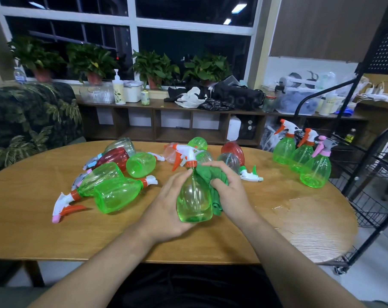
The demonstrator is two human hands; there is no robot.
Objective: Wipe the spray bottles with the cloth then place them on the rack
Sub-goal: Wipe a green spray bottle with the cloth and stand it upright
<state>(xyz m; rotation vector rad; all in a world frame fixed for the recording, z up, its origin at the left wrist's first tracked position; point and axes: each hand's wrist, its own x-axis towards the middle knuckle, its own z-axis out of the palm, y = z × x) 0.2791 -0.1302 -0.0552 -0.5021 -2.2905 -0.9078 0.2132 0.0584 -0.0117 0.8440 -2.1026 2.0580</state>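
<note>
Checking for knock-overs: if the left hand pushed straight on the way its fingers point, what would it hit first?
The left hand grips the green bottle and points forward and right. Beyond it, likely the clear bottle lying behind the sprayer, though the depth is unclear.

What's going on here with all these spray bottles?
A person is cleaning spray bottles at a wooden table. The left hand holds a green spray bottle upright, while the right hand grips a green cloth against its side. A pile of bottles lies on the table. Three upright bottles stand at its right end, beside a black wire rack.
</note>
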